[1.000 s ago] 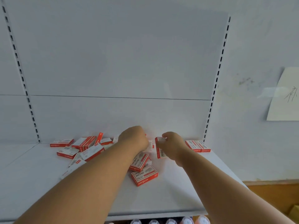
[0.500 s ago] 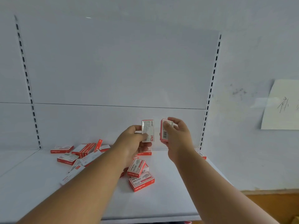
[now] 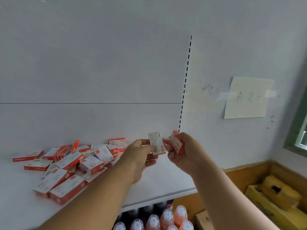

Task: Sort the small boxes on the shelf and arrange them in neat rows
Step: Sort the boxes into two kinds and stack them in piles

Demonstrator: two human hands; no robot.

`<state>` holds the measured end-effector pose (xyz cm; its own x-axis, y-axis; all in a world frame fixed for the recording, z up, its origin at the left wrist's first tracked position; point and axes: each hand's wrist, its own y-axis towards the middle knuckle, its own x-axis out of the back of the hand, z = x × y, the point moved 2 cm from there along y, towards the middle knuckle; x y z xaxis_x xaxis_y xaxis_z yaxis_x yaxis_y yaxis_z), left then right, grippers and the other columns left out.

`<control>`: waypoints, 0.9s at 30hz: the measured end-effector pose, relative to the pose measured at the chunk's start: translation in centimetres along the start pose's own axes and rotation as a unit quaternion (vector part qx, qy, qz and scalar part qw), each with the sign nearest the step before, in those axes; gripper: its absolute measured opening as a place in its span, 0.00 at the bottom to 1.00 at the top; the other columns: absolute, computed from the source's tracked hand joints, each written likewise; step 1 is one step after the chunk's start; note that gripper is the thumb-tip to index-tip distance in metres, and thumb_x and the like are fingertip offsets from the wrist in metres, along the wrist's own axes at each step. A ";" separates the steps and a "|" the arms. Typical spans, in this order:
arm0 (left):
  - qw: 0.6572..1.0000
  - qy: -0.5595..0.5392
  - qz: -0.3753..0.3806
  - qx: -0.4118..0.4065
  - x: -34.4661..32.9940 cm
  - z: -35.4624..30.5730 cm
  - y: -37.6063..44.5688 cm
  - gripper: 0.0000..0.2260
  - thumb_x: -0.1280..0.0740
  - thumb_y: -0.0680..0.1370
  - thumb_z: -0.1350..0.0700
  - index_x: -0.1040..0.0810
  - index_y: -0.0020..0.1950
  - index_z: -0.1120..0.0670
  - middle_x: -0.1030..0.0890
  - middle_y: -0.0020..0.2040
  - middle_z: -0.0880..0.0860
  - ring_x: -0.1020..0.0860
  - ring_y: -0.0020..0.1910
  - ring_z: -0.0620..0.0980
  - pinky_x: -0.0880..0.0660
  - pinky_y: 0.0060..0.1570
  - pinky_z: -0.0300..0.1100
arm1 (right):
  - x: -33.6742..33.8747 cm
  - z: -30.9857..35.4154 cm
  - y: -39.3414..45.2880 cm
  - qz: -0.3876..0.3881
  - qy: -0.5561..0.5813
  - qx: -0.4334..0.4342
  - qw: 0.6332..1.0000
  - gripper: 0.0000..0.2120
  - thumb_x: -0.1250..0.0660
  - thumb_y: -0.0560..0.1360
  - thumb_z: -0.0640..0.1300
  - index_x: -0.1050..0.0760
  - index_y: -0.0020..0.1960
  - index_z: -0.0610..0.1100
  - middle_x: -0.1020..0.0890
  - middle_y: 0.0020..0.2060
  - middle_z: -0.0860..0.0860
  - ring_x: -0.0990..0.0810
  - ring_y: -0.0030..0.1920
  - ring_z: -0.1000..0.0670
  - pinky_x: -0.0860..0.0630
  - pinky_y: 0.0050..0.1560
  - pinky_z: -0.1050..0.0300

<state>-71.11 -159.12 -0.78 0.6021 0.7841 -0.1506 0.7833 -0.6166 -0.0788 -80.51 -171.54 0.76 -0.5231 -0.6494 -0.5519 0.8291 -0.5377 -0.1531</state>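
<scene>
Two boxes lifted, the pile not yet sorted.

The left hand pinches a small white-faced box upright, and the right hand grips a second, tilted box just beside it at 3 o'clock, both held above the shelf. At 9 o'clock from the hands a heap of the same flat red-and-white cardboard boxes lies jumbled, some overlapping, one on edge. No neat row shows, so I judge the job barely begun. The shelf is smooth white metal; capped orange bottles stand below at 6 o'clock.
</scene>
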 end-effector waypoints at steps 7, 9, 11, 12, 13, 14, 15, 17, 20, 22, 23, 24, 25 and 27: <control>0.999 0.040 0.002 -0.002 -3.9 0.2 -0.4 0.11 0.36 0.81 0.63 0.23 0.57 0.47 0.18 0.50 0.57 0.16 0.44 0.55 0.18 0.45 0.48 | 4.7 2.4 0.6 -0.072 -0.130 0.031 0.988 0.12 0.43 0.78 0.41 0.24 0.51 0.35 0.19 0.43 0.36 0.27 0.28 0.47 0.34 0.27 0.57; 1.000 -0.006 0.000 0.006 -5.0 0.1 0.3 0.13 0.38 0.79 0.68 0.22 0.56 0.52 0.17 0.48 0.59 0.17 0.42 0.54 0.19 0.43 0.46 | 5.8 3.0 1.3 -0.069 -0.154 0.035 0.985 0.11 0.43 0.79 0.39 0.24 0.50 0.35 0.20 0.39 0.38 0.26 0.28 0.46 0.32 0.29 0.56; 0.997 -0.079 0.026 0.004 -6.4 0.4 1.1 0.12 0.37 0.77 0.72 0.22 0.54 0.59 0.17 0.45 0.60 0.19 0.43 0.55 0.21 0.44 0.45 | 7.0 3.7 2.3 -0.059 -0.178 0.039 0.981 0.11 0.43 0.80 0.37 0.23 0.47 0.34 0.21 0.32 0.41 0.26 0.28 0.46 0.31 0.30 0.55; 0.994 -0.106 0.040 -0.002 -7.1 0.6 1.5 0.10 0.37 0.77 0.72 0.22 0.53 0.61 0.17 0.44 0.60 0.20 0.44 0.55 0.21 0.47 0.44 | 7.7 4.1 2.9 -0.055 -0.196 0.042 0.978 0.10 0.42 0.80 0.36 0.23 0.47 0.34 0.21 0.30 0.42 0.25 0.29 0.46 0.30 0.30 0.55; 0.991 -0.120 0.050 -0.010 -7.8 0.8 1.9 0.08 0.35 0.77 0.71 0.21 0.52 0.62 0.16 0.43 0.60 0.20 0.44 0.55 0.22 0.50 0.45 | 8.4 4.5 3.5 -0.054 -0.219 0.046 0.973 0.09 0.41 0.79 0.35 0.22 0.47 0.35 0.21 0.30 0.43 0.24 0.29 0.46 0.29 0.31 0.55; 0.992 -0.110 0.052 -0.020 -8.4 1.0 2.3 0.05 0.34 0.77 0.69 0.21 0.51 0.63 0.16 0.44 0.59 0.20 0.45 0.54 0.23 0.53 0.45 | 9.2 5.0 4.3 -0.056 -0.244 0.052 0.967 0.08 0.40 0.79 0.35 0.22 0.47 0.36 0.20 0.31 0.44 0.23 0.30 0.47 0.28 0.32 0.55; 0.996 -0.077 0.045 -0.030 -8.9 1.3 2.8 0.04 0.33 0.77 0.67 0.20 0.50 0.62 0.16 0.45 0.58 0.19 0.44 0.52 0.23 0.54 0.44 | 10.0 5.3 5.0 -0.059 -0.271 0.059 0.959 0.07 0.38 0.78 0.34 0.22 0.48 0.38 0.19 0.32 0.45 0.22 0.30 0.48 0.28 0.32 0.56; 0.996 0.074 0.002 -0.052 -9.5 1.7 3.6 0.05 0.30 0.76 0.66 0.19 0.49 0.59 0.16 0.47 0.56 0.19 0.43 0.50 0.24 0.51 0.39 | 11.2 5.9 6.6 -0.064 -0.317 0.075 0.943 0.05 0.35 0.76 0.35 0.23 0.50 0.42 0.16 0.36 0.44 0.20 0.31 0.48 0.28 0.31 0.57; 0.955 0.285 -0.038 -0.069 -10.2 2.2 4.5 0.12 0.24 0.71 0.63 0.20 0.49 0.50 0.16 0.46 0.52 0.18 0.43 0.49 0.24 0.45 0.37 | 12.3 6.1 8.8 -0.061 -0.388 0.082 0.916 0.07 0.31 0.75 0.39 0.25 0.51 0.44 0.15 0.38 0.42 0.18 0.32 0.46 0.27 0.30 0.57; 0.933 0.354 -0.026 -0.057 -10.4 2.7 5.1 0.17 0.22 0.69 0.61 0.22 0.52 0.47 0.16 0.46 0.49 0.18 0.42 0.48 0.23 0.43 0.37 | 12.5 5.8 9.9 -0.048 -0.455 0.079 0.886 0.07 0.29 0.74 0.40 0.25 0.50 0.44 0.16 0.38 0.42 0.20 0.31 0.46 0.27 0.27 0.59; 0.923 0.381 -0.017 -0.045 -10.6 3.0 5.4 0.20 0.21 0.68 0.60 0.24 0.54 0.46 0.16 0.46 0.48 0.18 0.40 0.45 0.23 0.40 0.36 | 12.5 5.5 10.3 -0.039 -0.489 0.079 0.868 0.07 0.29 0.74 0.41 0.24 0.49 0.44 0.16 0.39 0.42 0.19 0.31 0.46 0.26 0.27 0.59; 0.912 0.409 -0.011 -0.038 -10.6 3.4 5.8 0.23 0.21 0.67 0.58 0.26 0.56 0.45 0.16 0.47 0.46 0.18 0.40 0.43 0.22 0.40 0.37 | 12.6 5.2 10.7 -0.028 -0.524 0.085 0.847 0.07 0.28 0.73 0.43 0.24 0.48 0.44 0.16 0.41 0.44 0.17 0.34 0.46 0.22 0.30 0.56; 0.900 0.435 -0.013 -0.038 -10.7 3.7 6.2 0.26 0.20 0.65 0.55 0.28 0.58 0.44 0.17 0.48 0.45 0.18 0.42 0.42 0.20 0.44 0.40 | 12.6 5.1 11.1 -0.020 -0.564 0.095 0.820 0.07 0.28 0.73 0.44 0.24 0.49 0.45 0.16 0.42 0.45 0.16 0.38 0.45 0.20 0.36 0.54; 0.878 0.476 -0.028 -0.055 -10.8 4.0 6.8 0.30 0.20 0.63 0.48 0.29 0.61 0.43 0.19 0.53 0.42 0.19 0.48 0.41 0.20 0.50 0.43 | 12.6 5.0 11.3 -0.009 -0.649 0.125 0.750 0.09 0.30 0.73 0.48 0.24 0.51 0.47 0.17 0.46 0.49 0.17 0.45 0.46 0.21 0.43 0.55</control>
<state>-72.92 -172.02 -3.63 0.3777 0.5496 0.7451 0.7945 -0.6056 0.0440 -78.67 -188.49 -3.80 -0.4192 -0.5303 0.7370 0.8419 -0.5309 0.0968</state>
